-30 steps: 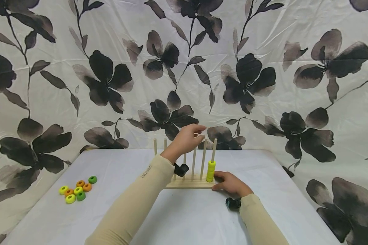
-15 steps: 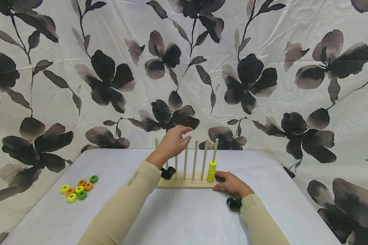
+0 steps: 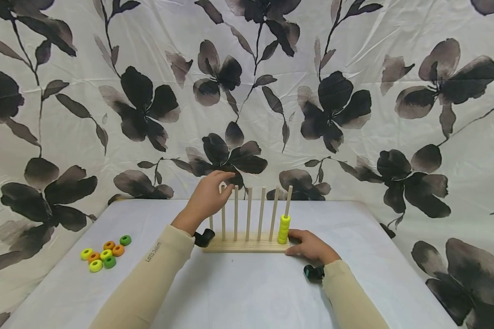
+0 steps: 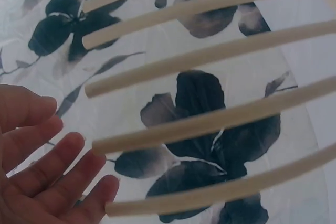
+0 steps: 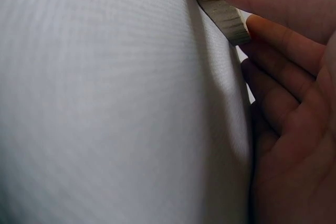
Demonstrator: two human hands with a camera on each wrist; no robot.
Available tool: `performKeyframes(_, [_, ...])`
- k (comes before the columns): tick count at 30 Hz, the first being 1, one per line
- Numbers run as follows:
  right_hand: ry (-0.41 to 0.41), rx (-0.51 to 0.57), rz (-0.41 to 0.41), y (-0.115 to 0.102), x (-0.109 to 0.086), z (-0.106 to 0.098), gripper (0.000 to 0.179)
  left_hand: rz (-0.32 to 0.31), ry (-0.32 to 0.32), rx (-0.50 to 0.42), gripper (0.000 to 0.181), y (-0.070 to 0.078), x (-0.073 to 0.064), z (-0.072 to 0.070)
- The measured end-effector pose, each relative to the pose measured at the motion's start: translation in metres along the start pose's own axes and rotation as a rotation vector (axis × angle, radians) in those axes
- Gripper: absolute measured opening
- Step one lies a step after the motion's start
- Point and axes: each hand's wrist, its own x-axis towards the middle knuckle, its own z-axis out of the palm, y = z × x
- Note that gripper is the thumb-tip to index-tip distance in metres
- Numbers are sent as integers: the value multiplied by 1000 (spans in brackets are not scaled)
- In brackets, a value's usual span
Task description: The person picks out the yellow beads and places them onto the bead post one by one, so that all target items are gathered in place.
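A pale wooden peg stand (image 3: 247, 246) with a row of several upright rods sits near the back of the table. Stacked yellow beads (image 3: 284, 229) fill the lower part of its rightmost rod. My left hand (image 3: 207, 194) is raised by the tops of the leftmost rods, fingers loosely bent and holding nothing. In the left wrist view its fingertips (image 4: 109, 187) are right at the rod ends. My right hand (image 3: 312, 246) grips the right end of the base, thumb in front and fingers behind; the right wrist view shows the base's corner (image 5: 223, 17) between them.
On the left of the table lies a loose group of yellow, orange and green beads (image 3: 106, 255). A floral cloth (image 3: 271, 128) hangs behind the white-covered table (image 3: 247, 292).
My left hand has moved left along the rod tops, from near the right rods to the left ones. The right hand has stayed on the base, and the beads have not moved.
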Motion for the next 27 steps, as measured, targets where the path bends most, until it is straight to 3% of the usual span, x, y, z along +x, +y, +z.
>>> performKeyframes(15, [1, 17, -3, -1, -1, 1, 74, -50, 86, -10, 39, -27, -25, -19])
performKeyframes(27, [-1, 17, -11, -2, 0, 0, 75, -121, 99, 18, 41, -48, -48, -34])
